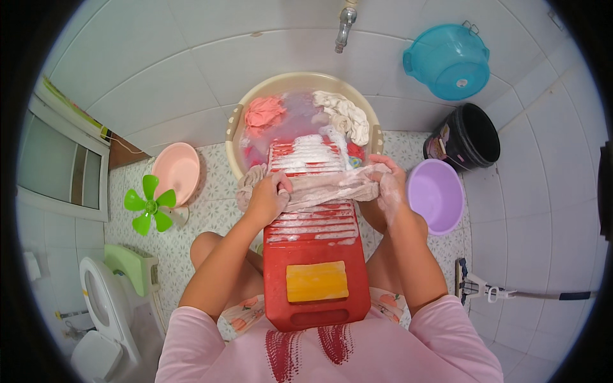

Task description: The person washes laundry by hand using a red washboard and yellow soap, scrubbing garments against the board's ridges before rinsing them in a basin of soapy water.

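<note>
A wet, soapy, pale greyish-pink cloth [325,187] stretches across a red plastic washboard [316,253]. My left hand [270,194] grips the cloth near its left end, and a bunched part hangs past that hand. At the right edge of the board, my right hand [389,184] holds the other end, with suds on its skin. White foam [309,151] coats the upper ridges. On the flat lower part lies a yellow soap bar [317,281]. The board's top end rests in a cream basin [306,79] of cloudy water, where a coral cloth [264,115] and a white cloth [347,112] soak.
A metal tap [345,28] juts from the wall above the basin. To the right stand a black bucket [438,139] and a purple basin [436,198]; a blue basin [450,62] hangs above. Leftward are a pink basin [177,170], a green-bladed fan [151,206] and a toilet [107,301].
</note>
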{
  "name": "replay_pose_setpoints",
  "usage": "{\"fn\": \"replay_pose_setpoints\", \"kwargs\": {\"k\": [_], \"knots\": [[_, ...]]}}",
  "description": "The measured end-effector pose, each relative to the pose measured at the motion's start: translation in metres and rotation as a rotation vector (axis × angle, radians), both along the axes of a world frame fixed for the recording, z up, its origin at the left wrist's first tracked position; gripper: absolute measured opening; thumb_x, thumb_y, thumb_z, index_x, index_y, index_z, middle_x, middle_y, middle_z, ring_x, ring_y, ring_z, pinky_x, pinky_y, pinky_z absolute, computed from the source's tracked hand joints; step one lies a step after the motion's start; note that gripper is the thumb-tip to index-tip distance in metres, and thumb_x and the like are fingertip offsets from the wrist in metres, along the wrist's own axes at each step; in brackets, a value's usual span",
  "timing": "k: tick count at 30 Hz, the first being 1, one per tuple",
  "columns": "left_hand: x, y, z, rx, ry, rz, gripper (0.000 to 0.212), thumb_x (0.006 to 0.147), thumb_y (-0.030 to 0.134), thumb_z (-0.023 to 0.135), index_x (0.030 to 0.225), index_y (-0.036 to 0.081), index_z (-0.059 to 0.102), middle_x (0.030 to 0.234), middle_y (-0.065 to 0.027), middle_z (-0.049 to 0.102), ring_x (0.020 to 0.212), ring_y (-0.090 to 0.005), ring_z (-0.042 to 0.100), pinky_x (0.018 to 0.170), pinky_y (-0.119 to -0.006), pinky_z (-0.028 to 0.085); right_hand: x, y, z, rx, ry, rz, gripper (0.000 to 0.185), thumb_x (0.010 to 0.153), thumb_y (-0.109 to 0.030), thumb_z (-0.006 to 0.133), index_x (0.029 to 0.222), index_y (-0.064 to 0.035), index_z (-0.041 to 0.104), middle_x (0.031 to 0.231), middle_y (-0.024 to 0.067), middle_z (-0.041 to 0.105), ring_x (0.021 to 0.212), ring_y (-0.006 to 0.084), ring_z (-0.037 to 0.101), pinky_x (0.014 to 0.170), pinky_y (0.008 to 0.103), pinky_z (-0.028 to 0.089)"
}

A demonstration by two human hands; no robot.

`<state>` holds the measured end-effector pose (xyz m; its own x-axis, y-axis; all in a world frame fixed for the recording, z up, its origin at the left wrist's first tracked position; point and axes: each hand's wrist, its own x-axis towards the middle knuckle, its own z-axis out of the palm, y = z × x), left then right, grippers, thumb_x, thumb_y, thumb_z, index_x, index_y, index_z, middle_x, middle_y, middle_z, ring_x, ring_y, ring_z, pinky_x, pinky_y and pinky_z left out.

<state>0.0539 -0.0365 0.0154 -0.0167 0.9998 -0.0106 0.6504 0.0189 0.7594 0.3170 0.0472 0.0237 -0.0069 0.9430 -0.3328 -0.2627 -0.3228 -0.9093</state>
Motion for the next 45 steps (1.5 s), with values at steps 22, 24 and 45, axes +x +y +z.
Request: {"fn": "replay_pose_setpoints", "kwargs": {"k": [22,24,45], "knots": [[0.021,-0.009,0.022,0.031,0.234,-0.187,0.031,0.07,0.017,0.07,0.088,0.003,0.05,0.085,-0.0154,0.056,0.082,-0.0331,0.053,0.072,-0.039,0.043,-0.004,0.004,0.012,0.229,-0.556,0.733,0.032,0.07,0.004,0.06,0.099,-0.007,0.065,0.088,0.0093,0.063,0.085,0.0207,0.059,0.076,0.0297,0.047],[0.017,-0.01,0.021,0.039,0.218,-0.232,0.032,0.069,0.017,0.07,0.088,0.004,0.049,0.084,-0.015,0.056,0.082,-0.0332,0.053,0.073,-0.038,0.043,-0.004,0.023,0.004,0.5,-0.76,0.715,0.037,0.07,0.001,0.06,0.106,-0.0074,0.063,0.089,0.0117,0.061,0.086,0.0229,0.057,0.077,0.0302,0.046],[0.008,-0.02,0.02,0.214,0.003,-0.219,0.023,0.068,0.0,0.057,0.089,0.006,0.053,0.09,-0.0123,0.053,0.089,-0.0315,0.052,0.078,-0.038,0.043,-0.006,0.013,0.005,0.881,-0.965,0.755,0.027,0.066,-0.006,0.067,0.086,-0.0052,0.05,0.084,0.014,0.05,0.087,0.0325,0.05,0.073,0.0406,0.04]]}}
